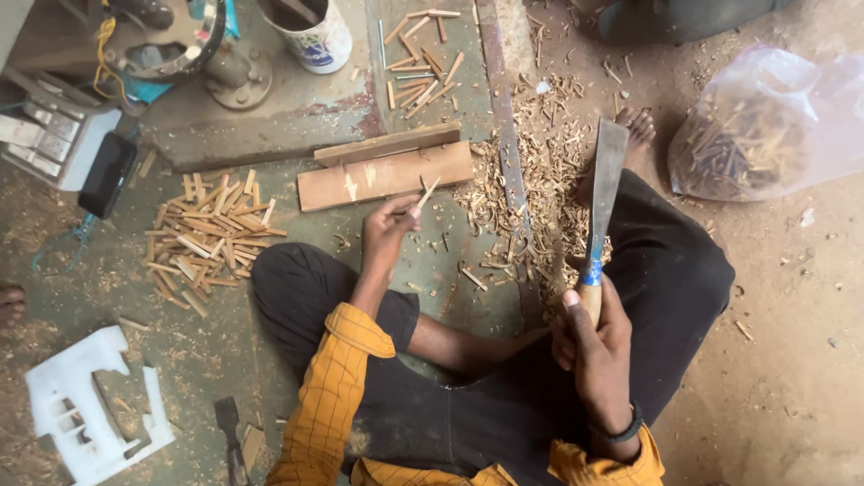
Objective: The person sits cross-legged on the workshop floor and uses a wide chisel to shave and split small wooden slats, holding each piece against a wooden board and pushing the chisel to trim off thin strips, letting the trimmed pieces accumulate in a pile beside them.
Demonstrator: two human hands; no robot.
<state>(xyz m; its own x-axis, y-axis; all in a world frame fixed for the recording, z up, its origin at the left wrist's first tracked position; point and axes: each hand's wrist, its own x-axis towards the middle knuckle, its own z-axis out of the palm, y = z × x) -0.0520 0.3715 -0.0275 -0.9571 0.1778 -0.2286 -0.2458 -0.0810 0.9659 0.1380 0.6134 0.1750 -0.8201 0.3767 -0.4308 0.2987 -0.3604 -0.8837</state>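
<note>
Left hand: closed by fingertips on thin stick, stick tilted up toward 1 o'clock. Right hand: fisted around wooden handle of chisel, broad blade pointing to 12 o'clock, blue band where handle meets blade. Dark wristband on right wrist; yellow checked sleeves pushed up both forearms. Seated cross-legged, dark trousers under both hands.

Plank at 12 o'clock from left hand, flat, just beyond stick tip; second narrower board touching its far edge. Shavings heaped between plank and chisel, crossed by long metal strip running toward 12 o'clock. Pile of cut sticks at 9 o'clock from left hand, well apart. Smaller scatter of sticks at 12 o'clock, beyond boards. White cup at 11 o'clock, near top edge. Clear bag of sticks at 2 o'clock from right hand. White foam piece at 8 o'clock, near lower left corner. Second chisel lying on floor at 7 o'clock from left hand, beside left sleeve.
</note>
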